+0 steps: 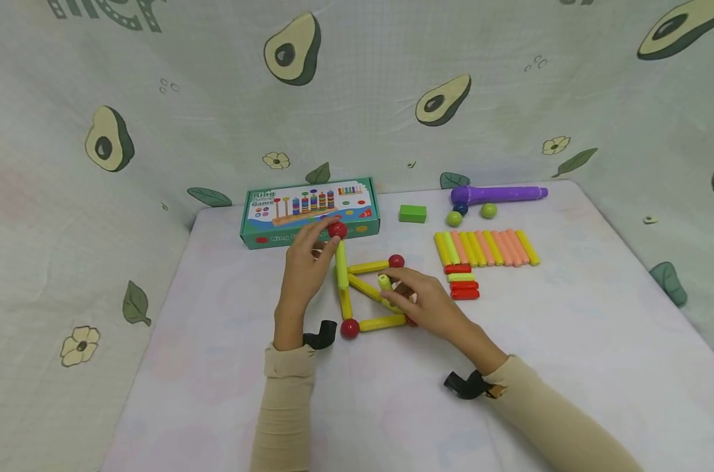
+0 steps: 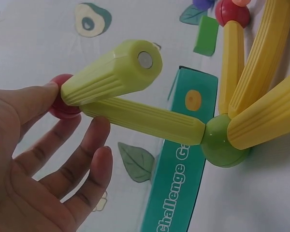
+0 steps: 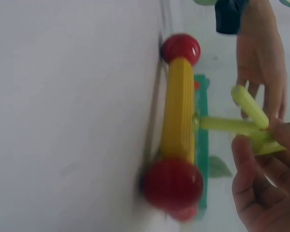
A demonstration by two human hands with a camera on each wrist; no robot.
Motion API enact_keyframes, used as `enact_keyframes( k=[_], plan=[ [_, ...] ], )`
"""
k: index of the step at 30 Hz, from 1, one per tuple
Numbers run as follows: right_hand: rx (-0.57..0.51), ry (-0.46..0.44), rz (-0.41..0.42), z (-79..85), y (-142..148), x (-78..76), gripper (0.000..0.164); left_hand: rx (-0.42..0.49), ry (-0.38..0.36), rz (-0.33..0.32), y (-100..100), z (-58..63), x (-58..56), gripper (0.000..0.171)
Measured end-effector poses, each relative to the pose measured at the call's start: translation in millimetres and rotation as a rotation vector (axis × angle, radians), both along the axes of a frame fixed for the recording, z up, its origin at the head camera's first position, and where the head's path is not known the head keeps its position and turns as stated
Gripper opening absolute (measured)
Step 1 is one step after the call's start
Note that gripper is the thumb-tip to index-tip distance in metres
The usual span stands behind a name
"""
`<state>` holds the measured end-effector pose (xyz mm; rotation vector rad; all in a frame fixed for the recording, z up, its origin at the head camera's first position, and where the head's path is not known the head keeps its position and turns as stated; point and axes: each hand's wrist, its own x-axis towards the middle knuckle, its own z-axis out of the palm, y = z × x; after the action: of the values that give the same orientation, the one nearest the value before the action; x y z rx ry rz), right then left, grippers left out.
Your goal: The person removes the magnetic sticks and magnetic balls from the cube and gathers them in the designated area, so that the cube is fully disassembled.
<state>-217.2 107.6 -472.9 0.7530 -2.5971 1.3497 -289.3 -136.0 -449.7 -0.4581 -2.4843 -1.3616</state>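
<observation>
My right grip (image 1: 424, 300) pinches a yellow-green rod (image 1: 385, 283) roughly upright; ahead-left, my left grip (image 1: 305, 265) pinches a red ball (image 1: 337, 229).

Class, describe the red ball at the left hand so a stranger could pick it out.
On the table lies the Ring Challenge Game box. In front of it, the left hand holds the red ball atop an upright yellow-green stick. Other red balls sit low; only this one is raised.

Pale cloth backdrop (image 1: 357, 131), avocado print (image 1: 293, 49); whitish table (image 1: 215, 367), faint pastel blotches (image 1: 188, 446); soft light.
</observation>
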Motion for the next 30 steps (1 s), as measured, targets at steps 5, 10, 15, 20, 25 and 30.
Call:
enact_keyframes(
  k=[5, 10, 15, 20, 25, 30],
  plan=[
    [0.087, 0.067, -0.087, 1.3, 40, 1.6, 0.041, -0.002, -0.006, -0.007, 1, 0.4, 0.4, 0.041],
    [0.223, 0.163, -0.17, 2.4, 81, 6.8, 0.035, -0.004, -0.002, -0.011, 0, 3.3, 0.1, 0.041],
    [0.393, 0.121, -0.212, -4.6, 110, 20.6, 0.034, -0.007, 0.001, -0.016, 0, 5.9, -0.3, 0.042],
    [0.483, 0.152, -0.197, -16.3, 126, 28.4, 0.031, -0.005, -0.004, -0.028, 1, 5.4, -1.1, 0.042],
    [0.477, 0.203, -0.159, -22.7, 132, 25.4, 0.024, -0.006, 0.001, -0.017, 1, 3.9, -1.0, 0.042],
    [0.503, 0.185, -0.164, -21.8, 129, 25.8, 0.02, 0.0, -0.003, -0.021, 1, 1.5, 0.1, 0.042]
  ],
)
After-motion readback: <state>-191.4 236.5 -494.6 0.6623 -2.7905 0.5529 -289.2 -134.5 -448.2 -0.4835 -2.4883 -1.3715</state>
